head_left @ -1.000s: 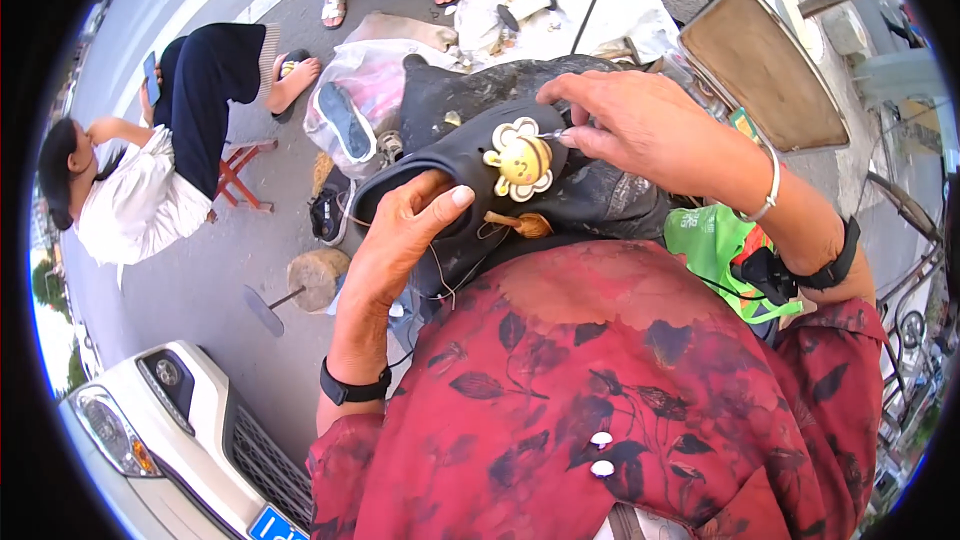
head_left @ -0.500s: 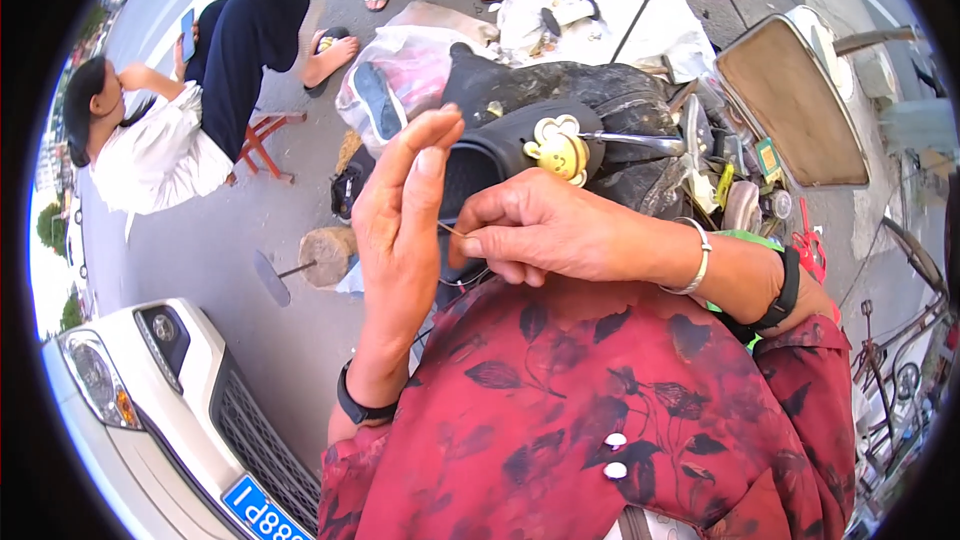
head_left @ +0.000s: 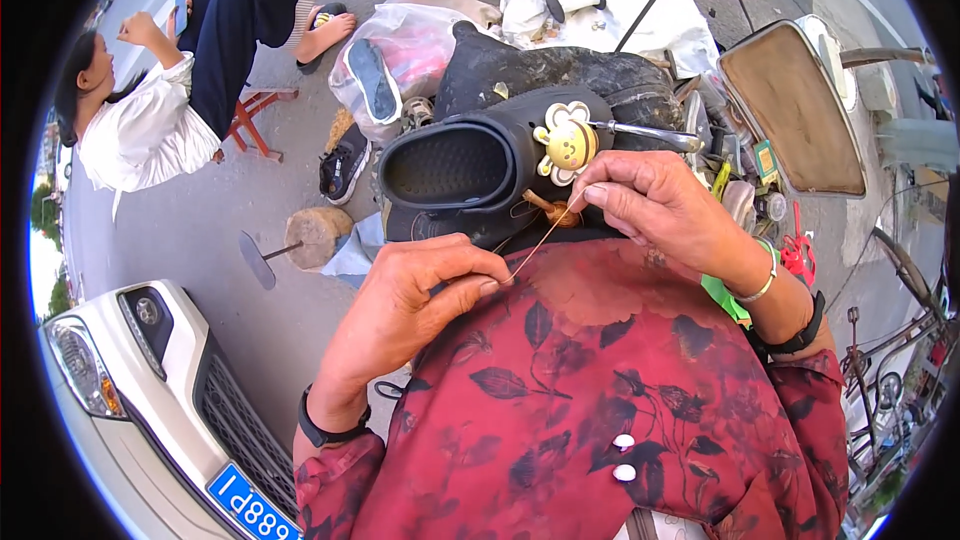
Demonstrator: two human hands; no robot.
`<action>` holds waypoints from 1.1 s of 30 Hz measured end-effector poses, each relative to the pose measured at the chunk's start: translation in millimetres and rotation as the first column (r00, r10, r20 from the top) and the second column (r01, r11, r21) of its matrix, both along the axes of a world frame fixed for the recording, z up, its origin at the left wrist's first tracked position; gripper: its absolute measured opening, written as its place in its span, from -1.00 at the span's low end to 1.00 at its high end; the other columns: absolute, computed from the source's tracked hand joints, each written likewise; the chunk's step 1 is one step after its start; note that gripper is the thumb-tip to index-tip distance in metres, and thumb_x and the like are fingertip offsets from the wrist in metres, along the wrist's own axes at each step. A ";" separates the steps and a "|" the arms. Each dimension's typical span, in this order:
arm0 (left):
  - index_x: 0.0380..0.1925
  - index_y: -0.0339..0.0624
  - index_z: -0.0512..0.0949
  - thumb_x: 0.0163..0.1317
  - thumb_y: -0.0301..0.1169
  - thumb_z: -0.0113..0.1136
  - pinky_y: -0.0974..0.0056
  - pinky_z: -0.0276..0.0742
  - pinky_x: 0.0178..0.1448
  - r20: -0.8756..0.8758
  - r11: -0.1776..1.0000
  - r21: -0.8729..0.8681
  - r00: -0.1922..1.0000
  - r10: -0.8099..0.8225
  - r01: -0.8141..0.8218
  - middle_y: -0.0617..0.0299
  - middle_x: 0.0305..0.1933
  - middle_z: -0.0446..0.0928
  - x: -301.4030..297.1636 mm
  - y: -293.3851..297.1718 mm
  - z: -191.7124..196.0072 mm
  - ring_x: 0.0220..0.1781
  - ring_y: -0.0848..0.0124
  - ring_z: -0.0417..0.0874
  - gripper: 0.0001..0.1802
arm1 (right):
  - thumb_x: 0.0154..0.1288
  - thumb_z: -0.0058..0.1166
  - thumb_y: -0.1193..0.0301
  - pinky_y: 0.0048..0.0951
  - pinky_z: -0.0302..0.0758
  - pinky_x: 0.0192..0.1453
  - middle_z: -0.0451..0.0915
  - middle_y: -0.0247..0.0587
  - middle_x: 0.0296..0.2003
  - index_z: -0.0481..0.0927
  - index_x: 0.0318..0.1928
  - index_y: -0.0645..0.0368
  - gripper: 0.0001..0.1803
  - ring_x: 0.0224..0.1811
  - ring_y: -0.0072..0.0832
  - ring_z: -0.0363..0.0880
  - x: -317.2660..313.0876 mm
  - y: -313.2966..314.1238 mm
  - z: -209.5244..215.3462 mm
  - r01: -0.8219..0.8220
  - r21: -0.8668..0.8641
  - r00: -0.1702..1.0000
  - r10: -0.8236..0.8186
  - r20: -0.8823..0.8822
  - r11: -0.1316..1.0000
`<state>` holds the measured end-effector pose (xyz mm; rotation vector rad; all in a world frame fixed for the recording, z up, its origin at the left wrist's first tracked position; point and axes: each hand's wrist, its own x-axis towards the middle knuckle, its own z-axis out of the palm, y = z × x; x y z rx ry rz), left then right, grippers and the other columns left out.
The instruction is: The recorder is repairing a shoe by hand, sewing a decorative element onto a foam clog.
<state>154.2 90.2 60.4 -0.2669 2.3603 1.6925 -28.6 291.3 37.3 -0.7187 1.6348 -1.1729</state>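
Observation:
A thin tan thread (head_left: 541, 242) runs taut and slanting between my two hands. My left hand (head_left: 415, 300) pinches its lower end between thumb and forefinger, close to my red leaf-patterned shirt. The upper end is pinched by my right hand (head_left: 668, 208). Just beyond them lies a black clog (head_left: 450, 162), its opening to the left, with a yellow bee charm (head_left: 570, 146) on it. A metal rod-like tool (head_left: 650, 134) reaches from the charm toward the right. Between clog and shirt sits a small brown wooden-looking piece (head_left: 556, 210).
Shoe parts and tools are heaped to the right. A brown-topped seat or board (head_left: 795, 105) leans beyond. Behind the clog are a plastic bag (head_left: 425, 35) and a white spool (head_left: 576, 2). A seated person (head_left: 150, 130) and a pale car (head_left: 160, 390) are left.
My hands have moved apart, left hand down toward my shirt, right hand up and right, stretching the thread between them. The clog's opening is now uncovered. The seated person's hand has moved.

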 end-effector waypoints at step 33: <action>-0.05 -0.38 0.55 0.23 0.00 0.30 0.42 0.47 0.00 0.369 0.817 0.463 0.913 0.175 -0.344 0.25 -0.20 0.57 -69.7 -18.6 -93.6 -0.16 0.50 0.57 -0.40 | 0.17 0.05 0.46 -0.21 0.51 -0.28 0.53 -0.16 -0.43 0.44 -0.24 0.14 -0.86 -0.31 -0.18 0.63 -48.2 11.1 -28.3 -0.193 0.237 0.185 0.273 -0.944 0.952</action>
